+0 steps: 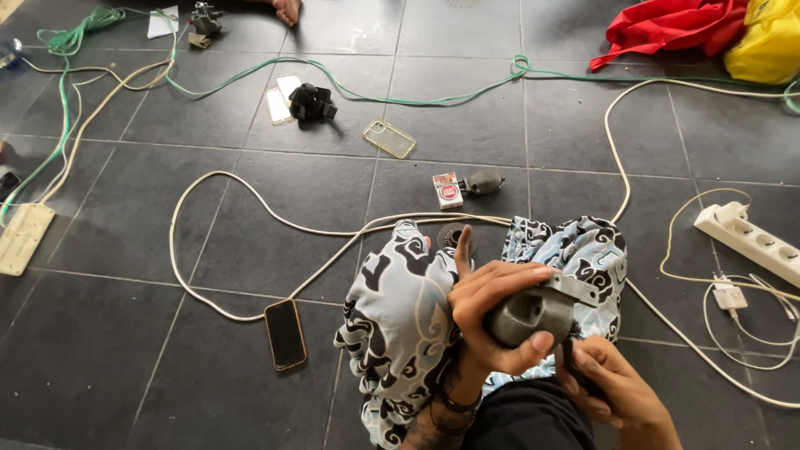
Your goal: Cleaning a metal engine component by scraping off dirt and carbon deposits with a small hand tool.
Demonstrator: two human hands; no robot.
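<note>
My left hand [486, 312] grips a grey metal part [533, 312], rounded with a flat bracket on top, held over my lap. My right hand [612, 385] is just below and to the right of it, fingers curled around a dark thin object that is mostly hidden. I sit on a dark tiled floor, knees covered by black-and-white and blue patterned cloth [400, 317]. A small round dark piece [454, 237] lies on the floor just beyond my knees.
A black phone [286, 333] lies left of my knee. White cables [217, 208] and green cords [400, 96] loop over the floor. A white power strip [750, 237] sits right, another [23, 237] left. A small box [447, 190], clear phone cases [389, 138], and red and yellow bags [708, 29] lie farther off.
</note>
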